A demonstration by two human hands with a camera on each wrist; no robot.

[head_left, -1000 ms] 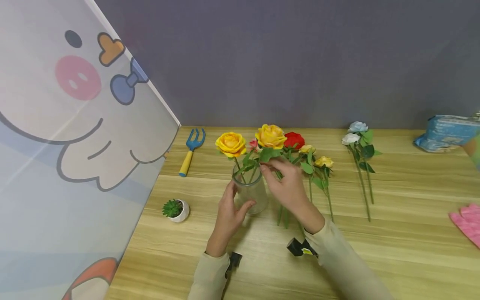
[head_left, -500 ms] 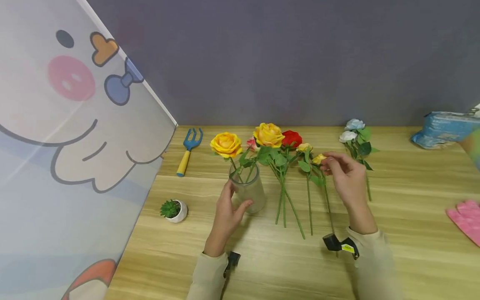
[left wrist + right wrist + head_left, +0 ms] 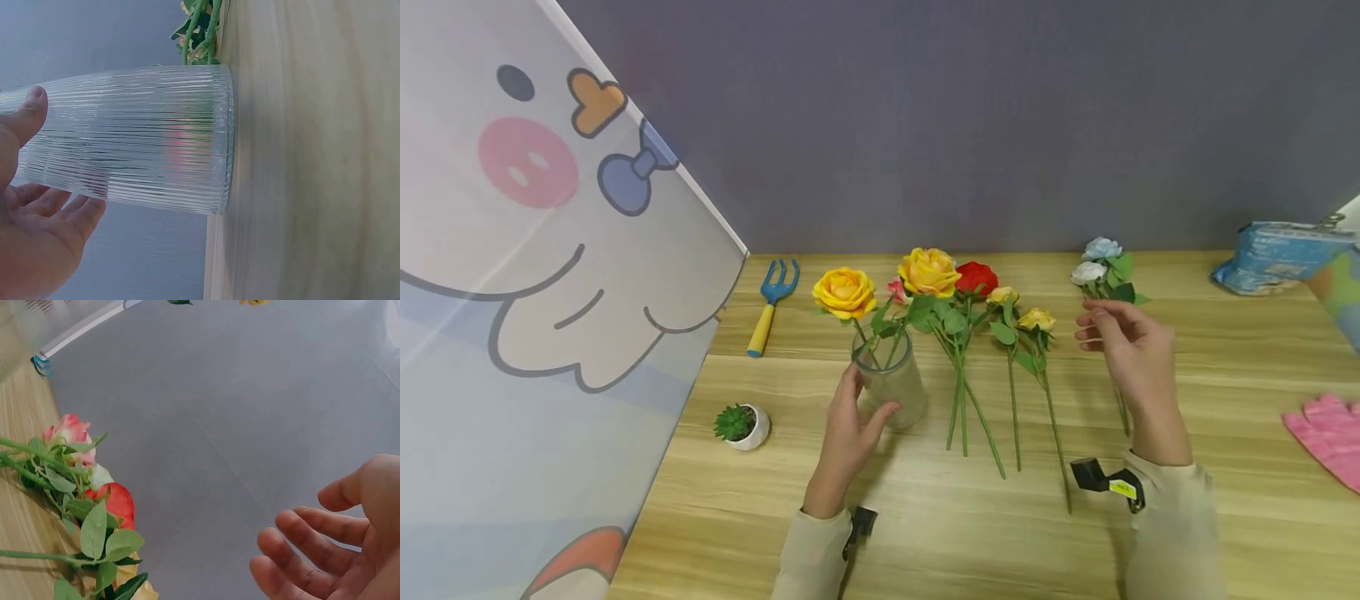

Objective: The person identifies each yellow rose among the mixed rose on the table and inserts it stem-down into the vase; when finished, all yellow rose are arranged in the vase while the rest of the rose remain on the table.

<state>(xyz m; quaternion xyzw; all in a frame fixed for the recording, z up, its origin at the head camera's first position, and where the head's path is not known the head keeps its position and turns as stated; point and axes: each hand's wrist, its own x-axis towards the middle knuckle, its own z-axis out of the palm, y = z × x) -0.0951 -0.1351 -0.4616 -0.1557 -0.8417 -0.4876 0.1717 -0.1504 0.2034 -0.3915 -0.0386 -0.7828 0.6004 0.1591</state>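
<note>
Glass, ribbed and clear: the vase (image 3: 891,383) stands upright on the wooden table (image 3: 1225,367) in the head view, w/ a yellow rose (image 3: 844,292) already standing in it; left hand (image 3: 848,425) wraps round its lower side, thumb on one flank, fingers on the other. Just right of the vase lie loose stems flat on the wood: a bigger yellow rose (image 3: 929,271), a red rose (image 3: 976,277), two small yellow buds (image 3: 1036,319); farther right a white and pale-blue pair (image 3: 1093,262). Right hand (image 3: 1131,350) hovers above the table near that pair, fingers loosely spread, holding nothing. Also about: blue fork w/ yellow handle (image 3: 771,304), small potted succulent (image 3: 741,423), pink glove (image 3: 1326,429), blue packet (image 3: 1270,254).

Left wrist view: vase wall fills the frame, base flat on the wood; thumb (image 3: 25,119) on the glass, fingers curved close alongside; so a steadying grip, not a lift.

Right wrist view: fingers (image 3: 306,540) half-curled, palm empty; red rose and leaves lie on the table off to one side, apart from the hand.

Step, as I judge it: between stems, reaching for the next flower. Next move calls for a pinch on a stem of the white/blue pair, then threading it into the vase mouth while left hand holds the vase firm.
</note>
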